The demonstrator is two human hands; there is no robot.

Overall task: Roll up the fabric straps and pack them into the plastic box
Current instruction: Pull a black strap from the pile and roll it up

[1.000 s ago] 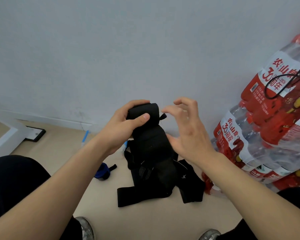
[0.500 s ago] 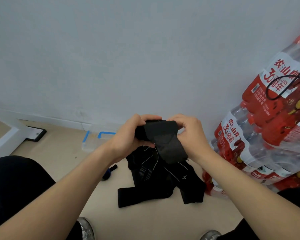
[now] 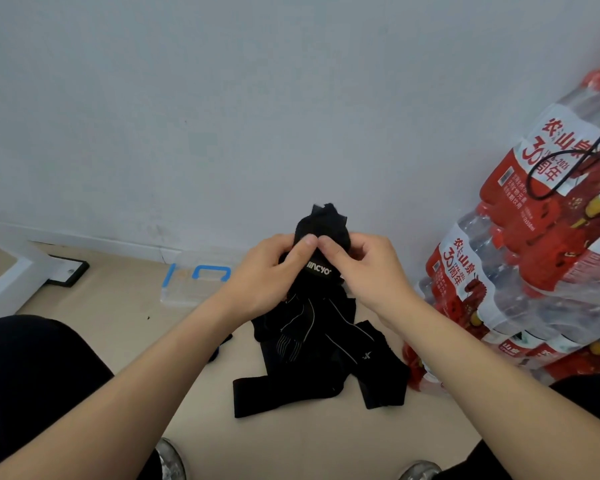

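1. The left hand (image 3: 267, 275) and right hand (image 3: 364, 271) pinch a black rolled strap (image 3: 321, 230), thumb tips side by side, right of the clear plastic box (image 3: 184, 294).
2. Loose black straps (image 3: 312, 365) lie on the floor, right of the box and nearer the person.
3. Wrapped water-bottle packs (image 3: 534, 271) stand well right of the box.

matt black cloth straps (image 3: 312, 344), clear glossy plastic box (image 3: 187, 285)

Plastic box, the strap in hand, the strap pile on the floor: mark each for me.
plastic box (image 3: 194, 287), head view, on its clear lid.
strap in hand (image 3: 323, 225), head view, on its bunched top end.
strap pile (image 3: 312, 368), head view, on the middle of the heap.
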